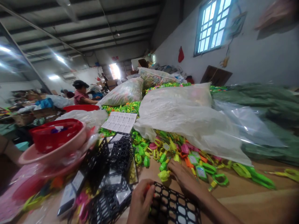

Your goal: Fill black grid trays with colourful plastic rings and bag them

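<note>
My left hand is closed at the left edge of a black plastic basket with an open lattice. Something small and orange shows by its fingertips, too hidden to name. Beyond the basket, my right hand reaches to the near edge of a heap of toy watches in green, yellow, orange and pink. Its fingers are closed around the side of a yellow toy piece, with the fingertips partly hidden. Loose toy watches, one with a green strap, lie to the right of that hand.
More black baskets with white labels are piled at left, beside pink and red basins. A printed label sheet lies behind them. Large filled white bags cover the heap. Green sheeting lies right; a co-worker sits far left.
</note>
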### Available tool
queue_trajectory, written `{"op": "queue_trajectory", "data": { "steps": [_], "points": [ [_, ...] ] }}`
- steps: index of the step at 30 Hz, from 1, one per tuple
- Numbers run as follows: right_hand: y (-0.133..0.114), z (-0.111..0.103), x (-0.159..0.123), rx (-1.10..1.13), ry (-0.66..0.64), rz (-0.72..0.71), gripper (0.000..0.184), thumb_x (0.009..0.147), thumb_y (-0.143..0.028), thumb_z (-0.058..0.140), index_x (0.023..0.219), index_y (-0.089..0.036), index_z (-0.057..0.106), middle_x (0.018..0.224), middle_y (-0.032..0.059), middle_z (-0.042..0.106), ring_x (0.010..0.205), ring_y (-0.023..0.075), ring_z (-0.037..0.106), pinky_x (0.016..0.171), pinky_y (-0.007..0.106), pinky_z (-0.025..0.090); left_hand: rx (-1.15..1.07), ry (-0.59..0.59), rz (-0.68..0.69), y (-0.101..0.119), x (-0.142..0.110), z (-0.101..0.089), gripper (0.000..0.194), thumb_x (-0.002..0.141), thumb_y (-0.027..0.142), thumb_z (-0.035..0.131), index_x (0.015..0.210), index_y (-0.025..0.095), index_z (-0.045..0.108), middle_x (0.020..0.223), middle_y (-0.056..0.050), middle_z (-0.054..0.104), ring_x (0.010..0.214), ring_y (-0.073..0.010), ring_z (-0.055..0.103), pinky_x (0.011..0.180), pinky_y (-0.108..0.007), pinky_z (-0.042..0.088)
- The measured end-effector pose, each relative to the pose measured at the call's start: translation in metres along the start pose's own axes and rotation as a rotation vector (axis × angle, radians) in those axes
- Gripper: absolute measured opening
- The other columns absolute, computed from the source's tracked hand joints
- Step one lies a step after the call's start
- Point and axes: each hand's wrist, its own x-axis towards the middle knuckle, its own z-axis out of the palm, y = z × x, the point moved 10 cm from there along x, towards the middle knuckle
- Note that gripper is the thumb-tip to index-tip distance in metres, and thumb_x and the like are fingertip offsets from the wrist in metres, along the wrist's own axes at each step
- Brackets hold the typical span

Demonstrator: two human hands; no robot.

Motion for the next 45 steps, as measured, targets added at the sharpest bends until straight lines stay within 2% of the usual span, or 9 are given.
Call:
{"op": "queue_trajectory", "data": {
  "steps": [4,9,14,21,27,31,37,41,45],
  "points": [
    [0.003,0.017,-0.006,0.081,-0.043,-0.053,0.022,0.091,-0.013,0.044,0.098,-0.019,0.064,0.103,0.0100,0.064,0.098,0.0236,0.059,0.090,0.035,0.048,0.008,0.018,0.015,-0.003,0.000,0.002,0.044,0.097,0.056,0.049,0.106,0.020,0.073,0.092,-0.008,0.073,0.074,-0.0194,0.069,0.066,-0.028,0.058],
    [0.008,0.024,-0.013,0.152,0.039,-0.064,0.021,0.094,-0.013,0.044,0.098,-0.017,0.065,0.098,0.0108,0.063,0.097,0.0246,0.060,0.087,0.036,0.050,-0.020,0.178,0.085,-0.006,0.000,-0.014,0.046,0.094,0.049,0.057,0.129,0.019,0.066,0.132,-0.016,0.068,0.116,-0.0270,0.069,0.096,-0.039,0.057],
    [-0.003,0.023,-0.022,0.206,0.051,-0.050,0.022,0.092,-0.009,0.050,0.104,-0.016,0.067,0.098,0.0091,0.063,0.097,0.0228,0.060,0.088,0.034,0.048,0.012,0.124,-0.012,0.002,-0.005,-0.013,0.041,0.092,0.049,0.060,0.116,0.017,0.071,0.118,-0.014,0.074,0.111,-0.0273,0.070,0.092,-0.038,0.059],
    [-0.001,0.027,-0.026,0.334,0.083,0.008,0.014,0.091,-0.015,0.061,0.101,-0.015,0.071,0.099,0.0074,0.068,0.091,0.0195,0.062,0.083,0.029,0.046,-0.092,0.115,-0.103,-0.002,-0.006,-0.006,0.050,0.092,0.051,0.063,0.128,0.016,0.065,0.126,-0.014,0.072,0.103,-0.0233,0.073,0.080,-0.031,0.061],
    [-0.007,0.059,-0.026,0.639,-0.040,0.153,0.021,0.094,-0.023,0.057,0.105,-0.015,0.073,0.093,0.0036,0.074,0.085,0.0182,0.064,0.080,0.027,0.048,-0.081,0.114,-0.033,0.004,-0.003,-0.006,0.051,0.094,0.047,0.064,0.135,0.016,0.062,0.137,-0.015,0.067,0.127,-0.0263,0.064,0.101,-0.037,0.057],
    [-0.022,0.076,-0.015,0.747,-0.070,0.107,0.023,0.090,-0.020,0.058,0.106,-0.014,0.072,0.098,0.0047,0.075,0.090,0.0195,0.066,0.082,0.027,0.051,-0.129,0.074,-0.057,0.001,-0.003,-0.003,0.057,0.095,0.046,0.064,0.145,0.020,0.055,0.144,-0.014,0.062,0.129,-0.0264,0.063,0.095,-0.035,0.061],
    [-0.031,0.086,-0.011,0.618,-0.089,0.023,0.034,0.079,0.001,0.042,0.094,-0.013,0.069,0.088,0.0046,0.071,0.082,0.0172,0.064,0.077,0.023,0.048,-0.129,0.036,-0.074,-0.001,-0.004,0.001,0.065,0.095,0.047,0.063,0.154,0.024,0.045,0.149,-0.011,0.058,0.126,-0.0276,0.065,0.099,-0.040,0.061],
    [-0.047,0.085,-0.015,0.481,-0.098,-0.099,0.040,0.072,0.006,0.041,0.096,-0.011,0.068,0.097,0.0076,0.071,0.087,0.0173,0.062,0.081,0.024,0.046,-0.025,-0.003,0.026,0.004,0.005,0.001,0.070,0.095,0.045,0.063,0.157,0.023,0.040,0.158,-0.011,0.048,0.142,-0.0289,0.051,0.117,-0.045,0.046],
    [-0.053,0.085,-0.009,0.365,-0.264,-0.123,0.025,0.078,0.003,0.049,0.087,-0.010,0.069,0.085,0.0074,0.071,0.074,0.0157,0.059,0.071,0.024,0.044,0.138,-0.091,0.138,0.013,0.013,0.003,0.061,0.092,0.042,0.068,0.147,0.021,0.054,0.154,-0.012,0.053,0.144,-0.0275,0.049,0.123,-0.044,0.035]
  ]
}}
